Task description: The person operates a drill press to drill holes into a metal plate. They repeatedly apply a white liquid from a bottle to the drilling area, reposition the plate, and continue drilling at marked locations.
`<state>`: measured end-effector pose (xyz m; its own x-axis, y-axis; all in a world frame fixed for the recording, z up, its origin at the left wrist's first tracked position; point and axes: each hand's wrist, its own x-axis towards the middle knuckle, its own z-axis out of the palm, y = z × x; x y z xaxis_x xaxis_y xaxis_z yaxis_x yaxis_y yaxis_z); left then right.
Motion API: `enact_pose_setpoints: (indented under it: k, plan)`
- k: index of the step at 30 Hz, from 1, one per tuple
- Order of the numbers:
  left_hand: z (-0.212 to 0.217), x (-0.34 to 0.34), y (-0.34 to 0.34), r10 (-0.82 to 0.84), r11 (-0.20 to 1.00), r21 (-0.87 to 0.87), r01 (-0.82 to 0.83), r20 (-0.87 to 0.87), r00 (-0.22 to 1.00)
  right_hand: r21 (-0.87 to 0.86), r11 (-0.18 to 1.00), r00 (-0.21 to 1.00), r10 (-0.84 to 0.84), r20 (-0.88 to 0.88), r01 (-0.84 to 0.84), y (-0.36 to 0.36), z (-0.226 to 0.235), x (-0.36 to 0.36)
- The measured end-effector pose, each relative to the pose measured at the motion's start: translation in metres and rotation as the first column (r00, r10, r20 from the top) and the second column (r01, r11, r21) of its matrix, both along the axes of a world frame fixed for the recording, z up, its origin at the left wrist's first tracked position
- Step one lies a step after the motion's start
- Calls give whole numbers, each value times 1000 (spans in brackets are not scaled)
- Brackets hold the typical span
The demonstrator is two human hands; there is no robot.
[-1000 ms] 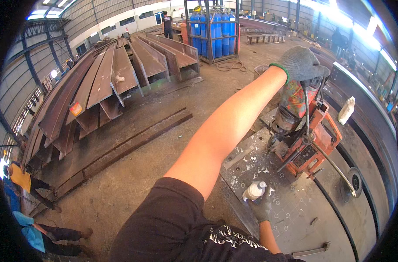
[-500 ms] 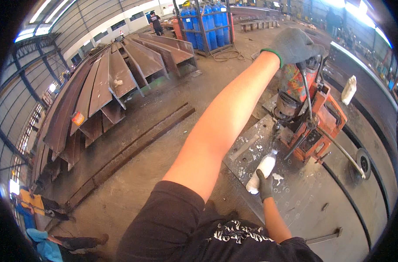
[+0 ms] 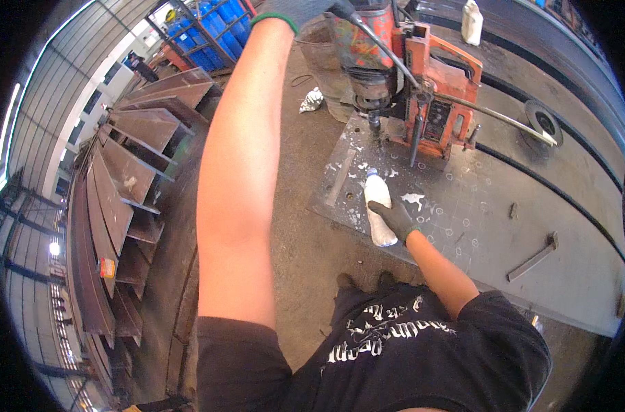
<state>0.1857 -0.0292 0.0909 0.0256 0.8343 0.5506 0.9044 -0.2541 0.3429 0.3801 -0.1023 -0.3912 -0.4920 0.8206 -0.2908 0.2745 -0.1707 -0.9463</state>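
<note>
Over the steel plate (image 3: 456, 199), my right hand (image 3: 395, 220) clamps its fingers round a white bottle (image 3: 377, 196), apparently for steadiness, cap (image 3: 372, 173) toward the drill bit (image 3: 375, 125); at the magnetic drill (image 3: 415, 51), my left hand (image 3: 302, 7) is cropped, its grip indeterminable.

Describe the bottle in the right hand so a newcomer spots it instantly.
Find the orange drill machine on the grey steel plate. Just below its bit in the picture, a gloved right hand grips a white bottle, top end toward the bit. Unlike the other white bottle beyond the machine, this one is held.
</note>
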Motion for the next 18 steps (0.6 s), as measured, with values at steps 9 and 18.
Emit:
enact_pose_setpoints:
  k: [9,18]
  plan:
    - [4,1,-3,25,999,35,-16,-268,963,-144,985,993,-106,-50,98,4,-12,-7]
    - [5,4,15,69,971,226,78,-576,814,-62,990,989,-128,-71,124,18,-38,-8]
